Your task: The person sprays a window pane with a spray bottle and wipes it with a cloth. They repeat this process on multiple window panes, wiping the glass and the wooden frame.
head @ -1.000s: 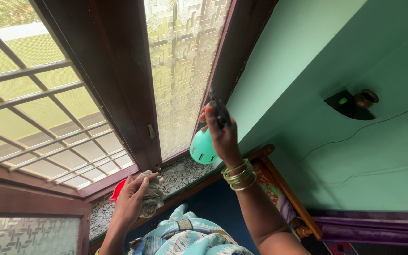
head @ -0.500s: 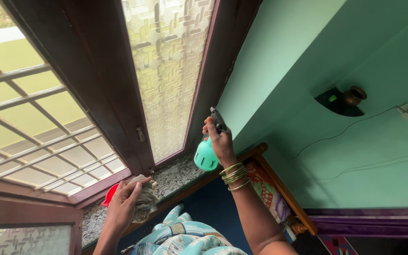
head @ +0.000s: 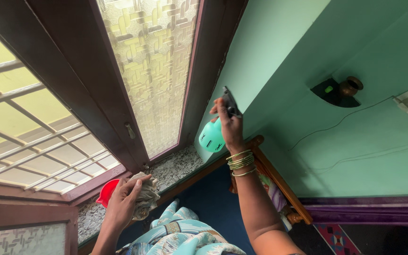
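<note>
Head view, single camera. Right hand (head: 231, 128) raised in front of the dark window frame (head: 204, 71), fingers clenched round the black trigger head of a mint-green spray bottle (head: 212, 136). Bottle's long axis tilted, round body low and to the left of the hand, trigger head uppermost. Whether the nozzle faces the frosted patterned pane (head: 152, 61) cannot be told. Pane lies up and left of the bottle; right hand is the nearer one to it. Small black marks on the bottle body, no paper label visible. Green bangles (head: 241, 161) on the right wrist.

Left hand (head: 124, 198) low on the speckled stone sill (head: 175, 167), fingers closed over a crumpled grey cloth (head: 146, 194). Red plastic object (head: 106, 192) just beside that hand, partly hidden.
</note>
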